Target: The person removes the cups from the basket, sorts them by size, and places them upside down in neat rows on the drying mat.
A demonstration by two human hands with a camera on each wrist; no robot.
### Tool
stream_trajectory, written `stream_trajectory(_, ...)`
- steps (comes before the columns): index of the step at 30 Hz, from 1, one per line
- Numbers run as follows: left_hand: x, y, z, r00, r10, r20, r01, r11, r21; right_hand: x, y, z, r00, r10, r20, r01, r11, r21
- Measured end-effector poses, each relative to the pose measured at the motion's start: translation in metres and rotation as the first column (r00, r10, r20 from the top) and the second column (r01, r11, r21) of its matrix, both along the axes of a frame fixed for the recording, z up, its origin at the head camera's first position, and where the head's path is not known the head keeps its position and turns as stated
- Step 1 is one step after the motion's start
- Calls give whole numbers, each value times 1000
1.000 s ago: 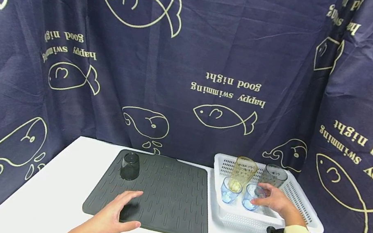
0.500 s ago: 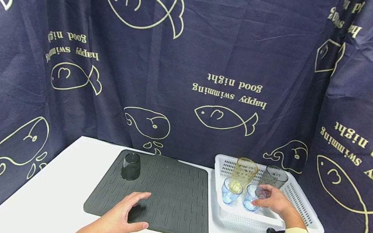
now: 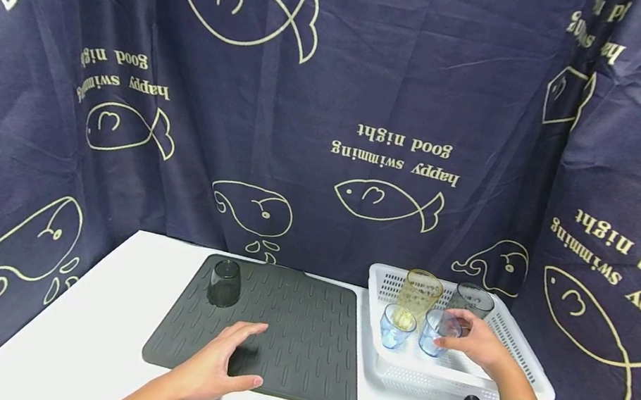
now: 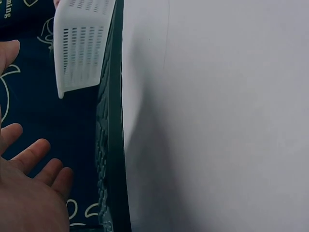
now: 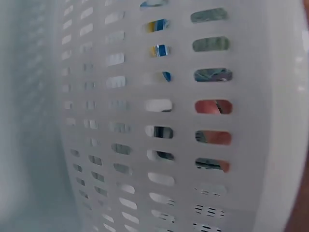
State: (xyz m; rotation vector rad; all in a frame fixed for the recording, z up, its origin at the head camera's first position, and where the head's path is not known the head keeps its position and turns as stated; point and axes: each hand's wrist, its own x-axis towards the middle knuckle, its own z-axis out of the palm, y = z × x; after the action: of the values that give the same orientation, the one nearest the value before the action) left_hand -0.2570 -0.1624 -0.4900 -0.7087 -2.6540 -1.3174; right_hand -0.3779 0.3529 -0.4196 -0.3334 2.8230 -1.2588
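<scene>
My right hand [image 3: 478,342] reaches over the front rim of a white perforated basket [image 3: 418,373]. Its thumb and fingers grip a small clear-blue glass [image 3: 432,333], which stands mouth up. Left of it is a matching blue glass [image 3: 397,331]; behind are a taller amber glass [image 3: 418,296] and a taller grey glass [image 3: 470,299]. The right wrist view is filled by the basket's slotted wall [image 5: 251,121], hiding the grip. My left hand [image 3: 213,368] hovers at the front of the dark drying mat [image 3: 305,340], fingers spread and holding nothing.
A dark glass [image 3: 224,285] stands upside down at the mat's back left. The white table [image 3: 94,317] runs around mat and basket. A navy curtain [image 3: 312,98] with fish prints closes off the back and sides.
The blue glass in my right hand has risen slightly inside the basket, and the right hand has shifted a little with it. My left hand has drifted right over the mat's front edge.
</scene>
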Motion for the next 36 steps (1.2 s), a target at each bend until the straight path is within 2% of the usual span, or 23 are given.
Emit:
stream_trajectory(6, -1, -1, 1, 1000, 5, -25, -6, 1000, -14, 8, 0, 2, 999, 36, 7, -35, 991, -126)
stream_trajectory(11, -3, -3, 3, 1000, 11, -12, -11, 1000, -1, 14, -2, 4, 998, 42, 46, -29, 967, -254)
stream_trajectory(15, -3, -4, 4, 1000, 6, 2, -6, 1000, 2, 17, -4, 4, 997, 62, 39, -46, 948, -314)
stream_trajectory(19, -3, -4, 6, 1000, 7, -13, -7, 1000, 15, 22, -6, 5, 995, 95, 16, -82, 927, -367)
stream_trajectory(25, -3, -2, 7, 1000, -2, -29, 3, 1000, 28, 28, -11, 6, 986, 159, -51, -165, 879, -447)
stream_trajectory(29, -4, 0, 6, 998, -22, -59, 24, 999, 36, 32, -17, 6, 963, 234, -134, -270, 831, -487)
stream_trajectory(31, -5, 1, 6, 997, -26, -68, 28, 999, 39, 35, -21, 6, 951, 261, -166, -310, 815, -489)
stream_trajectory(36, -6, 3, 6, 998, -33, -60, 36, 998, 57, 43, -31, 6, 942, 260, -212, -332, 813, -478)
